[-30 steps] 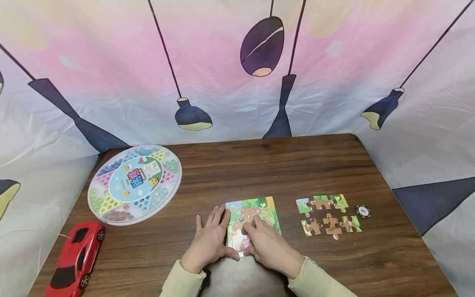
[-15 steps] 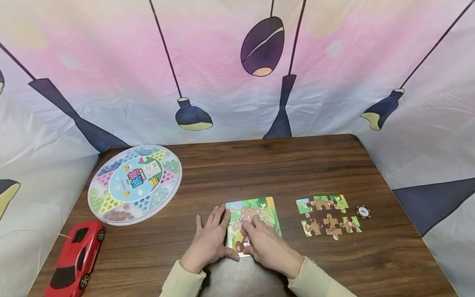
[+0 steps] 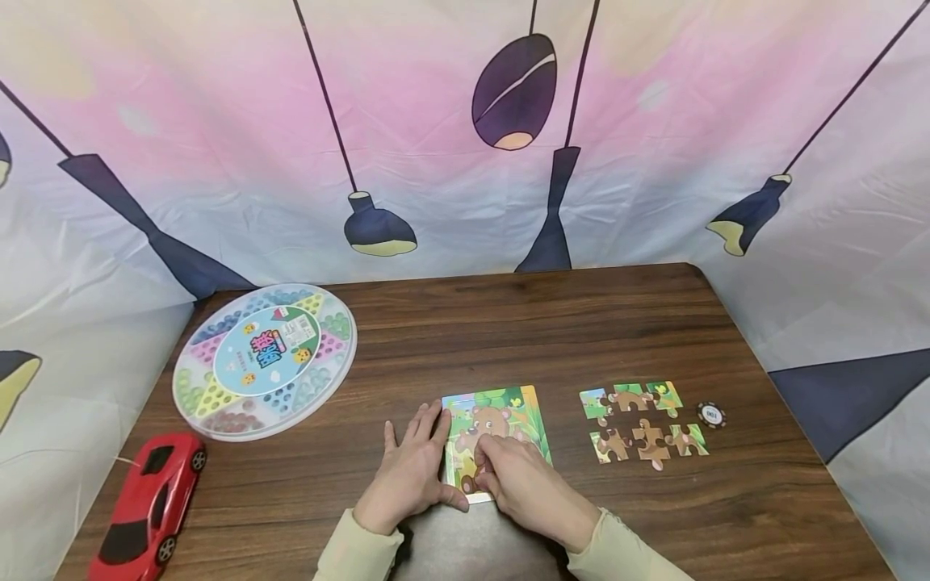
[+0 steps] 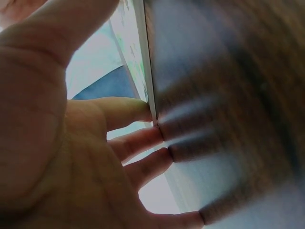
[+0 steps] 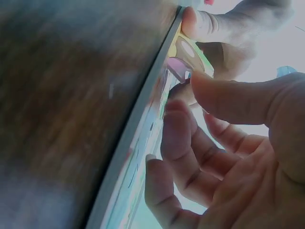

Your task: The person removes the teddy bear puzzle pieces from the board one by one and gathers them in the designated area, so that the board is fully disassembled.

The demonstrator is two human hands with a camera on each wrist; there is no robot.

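Note:
A square bear jigsaw board (image 3: 536, 411) lies between both hands on the wooden table. My left hand (image 3: 408, 476) lies along its left side, fingers spread, with the thumb at the front left corner. The left wrist view shows those left fingers (image 4: 147, 167) reaching down to the tabletop beside the board's edge. Over the board's front part, my right hand (image 3: 530, 488) has curled fingers, thumb and forefinger close together at a puzzle piece (image 3: 468, 482) with a brown foot. In the right wrist view that piece's brown and purple print (image 5: 180, 67) shows just beyond the right thumb (image 5: 228, 98).
Right of the board lie several loose puzzle pieces (image 3: 650, 440) in two rows, with a poker chip (image 3: 711, 414) beside them. A round marble game board (image 3: 265, 359) is at the back left. Nearer on that side stands a red toy car (image 3: 148, 508).
At the board's front left, a pale patch has given way to a piece with a brown foot. My right hand's fingers have curled in a little more; my left hand stays put.

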